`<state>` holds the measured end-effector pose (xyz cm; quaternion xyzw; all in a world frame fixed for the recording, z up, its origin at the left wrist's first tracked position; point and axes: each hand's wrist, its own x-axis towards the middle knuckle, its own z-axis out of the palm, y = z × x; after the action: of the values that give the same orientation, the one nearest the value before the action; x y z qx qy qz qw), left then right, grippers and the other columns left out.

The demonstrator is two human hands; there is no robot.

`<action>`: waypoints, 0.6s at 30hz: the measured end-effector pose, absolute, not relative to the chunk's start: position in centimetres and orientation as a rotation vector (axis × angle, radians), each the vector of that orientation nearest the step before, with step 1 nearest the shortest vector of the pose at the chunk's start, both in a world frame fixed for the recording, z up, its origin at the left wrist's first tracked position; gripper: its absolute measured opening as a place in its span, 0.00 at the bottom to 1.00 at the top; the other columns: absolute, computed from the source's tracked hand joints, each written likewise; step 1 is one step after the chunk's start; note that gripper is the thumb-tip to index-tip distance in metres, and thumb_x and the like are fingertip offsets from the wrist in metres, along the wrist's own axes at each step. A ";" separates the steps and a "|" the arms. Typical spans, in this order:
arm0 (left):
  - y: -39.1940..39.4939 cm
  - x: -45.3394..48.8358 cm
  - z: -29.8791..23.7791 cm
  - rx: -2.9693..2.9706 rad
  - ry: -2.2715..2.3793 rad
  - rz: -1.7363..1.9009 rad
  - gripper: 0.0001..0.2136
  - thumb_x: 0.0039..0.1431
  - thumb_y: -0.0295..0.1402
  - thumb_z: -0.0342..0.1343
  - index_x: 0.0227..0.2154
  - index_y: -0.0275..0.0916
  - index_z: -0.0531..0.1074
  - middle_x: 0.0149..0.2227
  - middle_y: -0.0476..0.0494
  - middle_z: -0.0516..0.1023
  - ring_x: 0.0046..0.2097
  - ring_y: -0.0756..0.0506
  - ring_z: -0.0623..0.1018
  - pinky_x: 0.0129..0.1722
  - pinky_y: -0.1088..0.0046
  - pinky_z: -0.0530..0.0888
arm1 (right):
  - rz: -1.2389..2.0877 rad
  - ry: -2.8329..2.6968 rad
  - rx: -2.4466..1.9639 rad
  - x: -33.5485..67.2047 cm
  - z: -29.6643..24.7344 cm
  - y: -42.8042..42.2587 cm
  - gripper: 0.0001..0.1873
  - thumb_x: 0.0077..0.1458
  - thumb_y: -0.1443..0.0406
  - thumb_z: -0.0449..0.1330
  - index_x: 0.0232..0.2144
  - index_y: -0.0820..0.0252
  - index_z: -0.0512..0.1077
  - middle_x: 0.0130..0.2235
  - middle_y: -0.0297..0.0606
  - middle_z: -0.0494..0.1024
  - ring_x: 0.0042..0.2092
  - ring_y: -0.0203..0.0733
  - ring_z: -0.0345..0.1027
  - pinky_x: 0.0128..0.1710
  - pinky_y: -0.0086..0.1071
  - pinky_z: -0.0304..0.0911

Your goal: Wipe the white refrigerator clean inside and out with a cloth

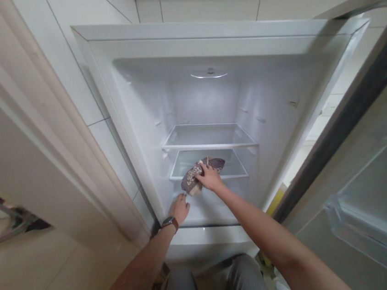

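Note:
A crumpled cloth (189, 178), dark greyish purple with a pale pattern, is bunched in my right hand (209, 176). The fingers of that hand are curled over the cloth, near the front of the lower glass shelf (233, 159) in the fridge. Below and left of the cloth, my left hand (180, 208) is low at the fridge's left inner side, its fingers extended and holding nothing. A watch (170, 221) is on the left wrist. Whether the left fingertips touch the fridge wall or floor, I cannot tell.
An upper glass shelf (209, 136) spans the fridge above the cloth. The fridge door (366, 182) stands open on the right, with clear door bins (378, 231). A door frame (55, 118) rises close on the left. A lamp cover (209, 74) is on the fridge ceiling.

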<state>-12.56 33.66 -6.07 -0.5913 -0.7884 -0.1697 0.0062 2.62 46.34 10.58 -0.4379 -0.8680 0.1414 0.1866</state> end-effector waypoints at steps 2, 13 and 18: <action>34.8 -12.5 -6.8 -1.803 -2.506 -0.528 0.21 0.66 0.27 0.50 0.61 0.31 0.69 0.62 0.30 0.74 0.66 0.38 0.71 0.67 0.59 0.65 | 0.455 -2.514 -1.294 1.5 11.4 46.9 0.38 0.64 0.41 0.54 0.67 0.55 0.64 0.62 0.56 0.72 0.63 0.63 0.66 0.64 0.53 0.59; 35.2 -12.1 -8.6 -1.677 -2.548 -0.553 0.18 0.66 0.30 0.51 0.57 0.37 0.74 0.63 0.34 0.74 0.68 0.36 0.68 0.69 0.56 0.63 | 0.349 -2.787 -1.221 -5.9 9.8 50.1 0.58 0.51 0.37 0.66 0.73 0.56 0.51 0.73 0.66 0.50 0.73 0.82 0.45 0.66 0.75 0.43; 35.2 -12.1 -8.9 -1.655 -2.555 -0.594 0.21 0.66 0.30 0.52 0.61 0.37 0.72 0.66 0.35 0.72 0.69 0.37 0.67 0.70 0.57 0.62 | 0.307 -2.815 -0.963 -10.2 9.7 51.2 0.45 0.61 0.47 0.62 0.72 0.58 0.55 0.71 0.63 0.58 0.70 0.73 0.56 0.66 0.65 0.54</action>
<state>-12.11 35.17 -8.90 -0.5335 -0.8236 -0.1914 0.0200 -10.18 51.22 9.72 -0.3212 -0.9385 0.1022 0.0752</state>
